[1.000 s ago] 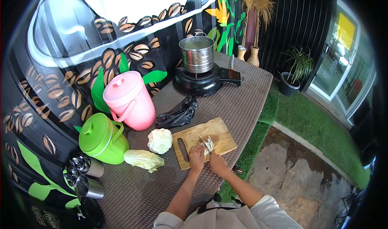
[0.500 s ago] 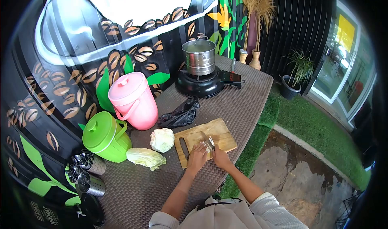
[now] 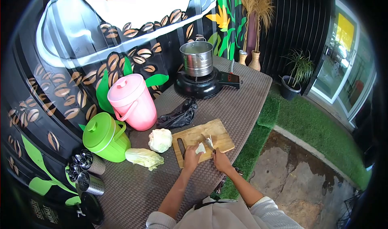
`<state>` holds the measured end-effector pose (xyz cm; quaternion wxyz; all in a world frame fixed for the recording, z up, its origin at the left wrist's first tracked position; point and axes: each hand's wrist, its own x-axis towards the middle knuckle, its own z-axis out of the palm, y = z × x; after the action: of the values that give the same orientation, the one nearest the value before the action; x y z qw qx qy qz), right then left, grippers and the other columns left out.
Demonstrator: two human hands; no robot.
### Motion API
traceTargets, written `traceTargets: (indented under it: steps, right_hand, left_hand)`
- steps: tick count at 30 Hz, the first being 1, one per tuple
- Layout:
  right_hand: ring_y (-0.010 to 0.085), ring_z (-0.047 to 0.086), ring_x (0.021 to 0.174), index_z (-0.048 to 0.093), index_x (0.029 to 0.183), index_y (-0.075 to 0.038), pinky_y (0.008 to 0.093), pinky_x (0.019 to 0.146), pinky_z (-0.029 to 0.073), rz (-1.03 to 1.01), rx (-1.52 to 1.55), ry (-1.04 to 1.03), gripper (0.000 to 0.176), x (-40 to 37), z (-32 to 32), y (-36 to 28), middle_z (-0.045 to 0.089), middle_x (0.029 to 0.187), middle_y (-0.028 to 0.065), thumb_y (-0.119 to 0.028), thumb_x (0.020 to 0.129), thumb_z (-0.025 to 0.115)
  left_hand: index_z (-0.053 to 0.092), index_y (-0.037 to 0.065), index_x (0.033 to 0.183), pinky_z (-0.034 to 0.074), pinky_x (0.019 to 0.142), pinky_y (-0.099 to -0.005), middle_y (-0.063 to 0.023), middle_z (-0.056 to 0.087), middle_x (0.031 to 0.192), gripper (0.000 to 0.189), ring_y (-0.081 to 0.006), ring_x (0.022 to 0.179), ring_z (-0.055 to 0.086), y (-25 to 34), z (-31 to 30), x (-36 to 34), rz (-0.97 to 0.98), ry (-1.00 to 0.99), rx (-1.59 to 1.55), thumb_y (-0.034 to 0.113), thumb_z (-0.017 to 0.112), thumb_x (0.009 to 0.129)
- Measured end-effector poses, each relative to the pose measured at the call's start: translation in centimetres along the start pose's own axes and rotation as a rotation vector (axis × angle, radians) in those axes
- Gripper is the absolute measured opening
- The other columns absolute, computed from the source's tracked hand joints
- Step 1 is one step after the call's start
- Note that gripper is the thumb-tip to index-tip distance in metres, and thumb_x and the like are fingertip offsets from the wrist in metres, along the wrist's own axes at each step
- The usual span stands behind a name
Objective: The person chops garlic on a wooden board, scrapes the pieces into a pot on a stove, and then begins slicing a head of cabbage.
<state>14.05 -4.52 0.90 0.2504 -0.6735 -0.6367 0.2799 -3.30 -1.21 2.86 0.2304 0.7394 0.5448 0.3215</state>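
My right hand (image 3: 222, 162) is closed round the handle of a knife (image 3: 207, 141), whose blade points away over the wooden cutting board (image 3: 214, 128). Between the fingers of my left hand (image 3: 191, 158) is a pale vegetable piece (image 3: 200, 148), held just left of the blade. A few thin white strips (image 3: 210, 139) lie by the knife. Left of the board sit a round pale cabbage head (image 3: 160, 140) and, nearer me, a longer napa cabbage (image 3: 144, 158).
Behind the board lies a crumpled black plastic bag (image 3: 178, 113). A metal pot (image 3: 197, 61) stands on a black gas stove (image 3: 198, 87) at the back. Pink (image 3: 135, 103) and green (image 3: 107, 140) lidded buckets stand left, near metal cutlery holders (image 3: 91, 183). The table's edge (image 3: 252, 128) runs along the right.
My left hand has drawn back from the blade toward me and left, and the pale piece now shows in its fingers. My right hand keeps the knife in nearly the same place.
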Motion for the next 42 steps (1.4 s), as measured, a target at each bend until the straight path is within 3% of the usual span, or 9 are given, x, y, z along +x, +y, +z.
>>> traceTargets:
  steps: [5, 7, 10, 13, 16, 21, 24, 31, 42]
  right_hand:
    - [0.0516, 0.057, 0.084, 0.043, 0.103, 0.004, 0.0585, 0.073, 0.044, -0.049, -0.028, 0.005, 0.028, -0.3, -0.2, 0.2, 0.059, 0.085, 0.0343, -0.022, 0.095, 0.046]
    - [0.0522, 0.057, 0.085, 0.043, 0.104, 0.004, 0.0592, 0.074, 0.043, 0.091, 0.016, -0.027, 0.030, -0.6, -1.3, -0.9, 0.059, 0.086, 0.0352, -0.024, 0.095, 0.046]
    - [0.0527, 0.057, 0.083, 0.043, 0.104, 0.004, 0.0597, 0.074, 0.044, 0.013, 0.029, 0.019, 0.031, -0.7, -1.1, -0.1, 0.059, 0.084, 0.0358, -0.026, 0.095, 0.046]
    - [0.0535, 0.056, 0.081, 0.042, 0.104, 0.003, 0.0606, 0.073, 0.043, -0.010, 0.026, 0.030, 0.031, -1.0, -0.2, 0.9, 0.059, 0.083, 0.0355, -0.026, 0.095, 0.047]
    - [0.0532, 0.056, 0.082, 0.042, 0.105, 0.003, 0.0606, 0.073, 0.043, 0.016, 0.034, 0.045, 0.031, -2.0, 0.7, 1.2, 0.059, 0.084, 0.0352, -0.026, 0.095, 0.047]
    - [0.0528, 0.056, 0.084, 0.041, 0.106, 0.003, 0.0603, 0.074, 0.043, 0.005, 0.024, -0.028, 0.030, -1.9, -0.5, 0.3, 0.059, 0.086, 0.0344, -0.025, 0.095, 0.046]
    - [0.0529, 0.056, 0.085, 0.040, 0.107, 0.003, 0.0600, 0.075, 0.043, -0.028, 0.018, -0.057, 0.029, -1.7, -0.9, 0.2, 0.059, 0.086, 0.0352, -0.024, 0.096, 0.045]
    - [0.0518, 0.058, 0.078, 0.042, 0.106, 0.002, 0.0594, 0.071, 0.045, 0.015, -0.051, -0.041, 0.027, -3.0, -0.2, -0.7, 0.060, 0.080, 0.0328, -0.023, 0.096, 0.045]
    - [0.0495, 0.058, 0.084, 0.044, 0.105, 0.002, 0.0582, 0.074, 0.045, -0.003, -0.101, -0.079, 0.027, -0.7, -1.9, 0.3, 0.060, 0.087, 0.0330, -0.022, 0.094, 0.046]
  left_hand:
    - [0.055, -0.004, 0.122, 0.049, 0.082, -0.0377, -0.0226, 0.064, 0.106, 0.050, -0.0340, 0.098, 0.062, -0.2, 0.9, 1.3, -0.080, 0.130, -0.139, 0.006, 0.072, 0.076]
    - [0.054, -0.003, 0.121, 0.050, 0.078, -0.0376, -0.0219, 0.066, 0.102, 0.048, -0.0340, 0.091, 0.065, -0.6, 1.4, 1.9, -0.113, 0.138, -0.201, 0.006, 0.072, 0.077]
    - [0.057, -0.002, 0.116, 0.051, 0.071, -0.0376, -0.0207, 0.068, 0.096, 0.039, -0.0345, 0.081, 0.067, -0.1, 1.2, 2.2, -0.245, 0.092, -0.615, 0.011, 0.069, 0.082]
    - [0.057, -0.003, 0.115, 0.050, 0.076, -0.0368, -0.0208, 0.066, 0.098, 0.038, -0.0336, 0.090, 0.063, 0.5, 0.0, 1.8, -0.336, -0.079, -0.215, 0.022, 0.064, 0.088]
    - [0.056, -0.003, 0.116, 0.046, 0.083, -0.0384, -0.0219, 0.061, 0.106, 0.043, -0.0338, 0.101, 0.057, -1.5, 1.4, 1.2, -0.077, 0.097, 0.210, 0.031, 0.060, 0.091]
    - [0.053, -0.003, 0.119, 0.044, 0.083, -0.0389, -0.0195, 0.056, 0.105, 0.041, -0.0331, 0.094, 0.054, -1.5, 2.0, 1.2, -0.026, 0.419, -0.117, 0.024, 0.062, 0.089]
    - [0.049, -0.002, 0.124, 0.043, 0.091, -0.0414, -0.0227, 0.053, 0.117, 0.044, -0.0385, 0.108, 0.051, -0.5, 0.9, 0.6, -0.098, 0.282, -0.145, 0.019, 0.063, 0.088]
    - [0.050, -0.001, 0.123, 0.045, 0.089, -0.0394, -0.0197, 0.056, 0.115, 0.049, -0.0342, 0.107, 0.055, -1.7, 1.7, 0.3, -0.137, 0.359, -0.135, 0.001, 0.070, 0.077]
    - [0.053, -0.001, 0.122, 0.051, 0.071, -0.0287, -0.0146, 0.066, 0.095, 0.043, -0.0186, 0.083, 0.065, -1.7, 1.8, 1.0, -0.301, 0.274, -0.464, -0.003, 0.067, 0.081]
